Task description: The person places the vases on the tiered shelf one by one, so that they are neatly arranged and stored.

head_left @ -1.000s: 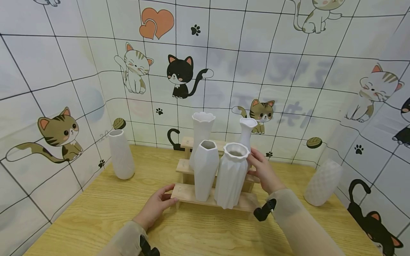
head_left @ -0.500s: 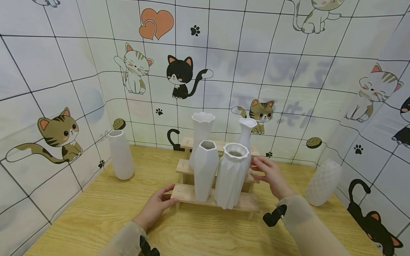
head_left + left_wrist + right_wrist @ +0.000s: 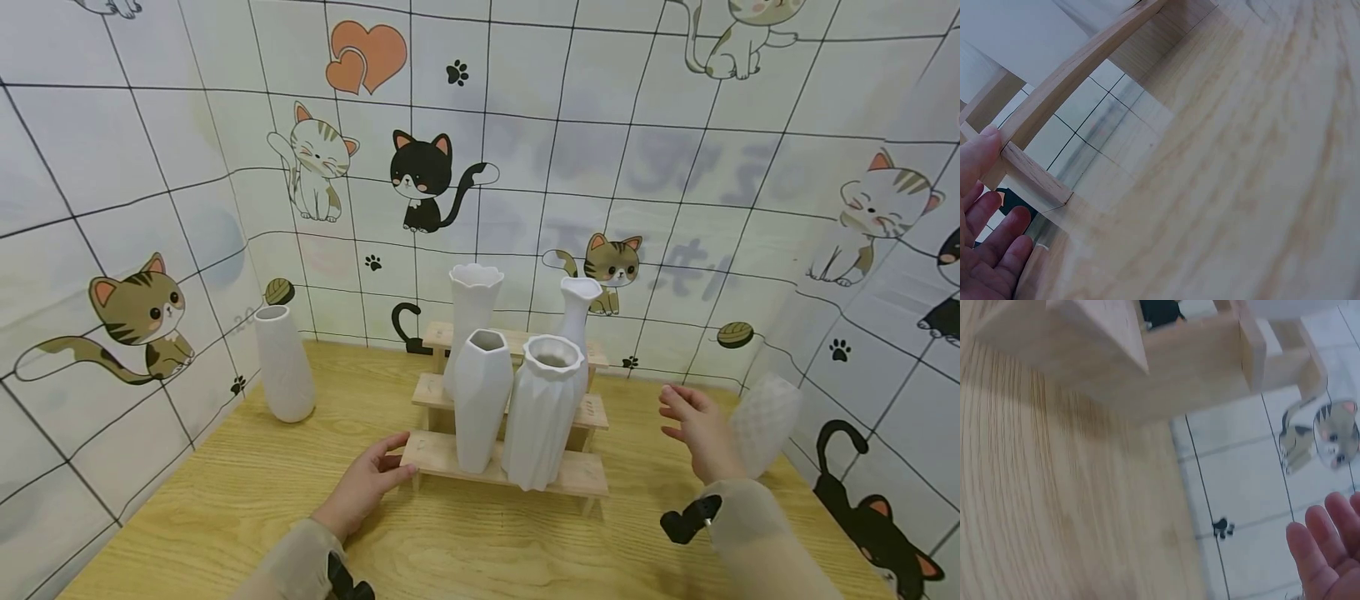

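Note:
A stepped wooden display stand (image 3: 435,450) carries several white vases. On its lowest step stand a faceted vase (image 3: 482,408) and a pleated vase with a scalloped rim (image 3: 547,417); behind them rise a tall flared vase (image 3: 474,300) and a slim-necked vase (image 3: 576,308). My left hand (image 3: 369,479) holds the left end of the lowest step, thumb (image 3: 982,150) at the board's corner. To the right of the stand, my right hand (image 3: 701,429) is in the air with nothing in it. It partly covers a white diamond-patterned vase (image 3: 768,421).
Another white vase (image 3: 285,367) stands on the wood-grain table (image 3: 480,550) at the left. Cat-printed wall covering (image 3: 525,167) encloses the back and both sides.
My right hand has left the slim-necked vase on the stand and moved right, toward the diamond-patterned vase. My left hand and the stand have stayed in place.

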